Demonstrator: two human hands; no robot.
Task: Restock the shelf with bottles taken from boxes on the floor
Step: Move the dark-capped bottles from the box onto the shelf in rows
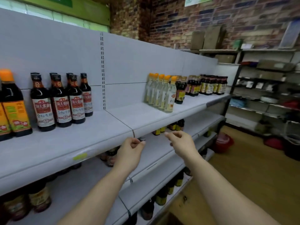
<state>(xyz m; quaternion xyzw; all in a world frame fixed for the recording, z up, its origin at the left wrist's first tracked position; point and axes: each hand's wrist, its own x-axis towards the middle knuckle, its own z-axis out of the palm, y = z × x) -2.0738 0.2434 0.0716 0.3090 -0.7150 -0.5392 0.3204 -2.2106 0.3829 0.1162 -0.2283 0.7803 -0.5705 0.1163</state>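
Note:
Both my hands hover in front of the top shelf's (pixel 113 124) front edge. My left hand (pixel 131 151) has its fingers loosely curled and holds nothing. My right hand (pixel 181 143) is also empty, fingers relaxed and bent, just off the shelf lip. On the shelf stand dark soy-sauce bottles (pixel 61 101) with red-and-white labels at the left. Clear vinegar bottles (pixel 160 93) with orange caps stand at the right. A bare stretch of shelf lies between the two groups. No box is in view.
Orange-labelled dark bottles (pixel 11 108) stand at the far left, more dark bottles (pixel 209 85) at the far right of the shelf. Lower shelves (pixel 164 153) hold jars and bottles. A red bucket (pixel 222 142) sits on the wooden floor, metal racks (pixel 266 88) beyond.

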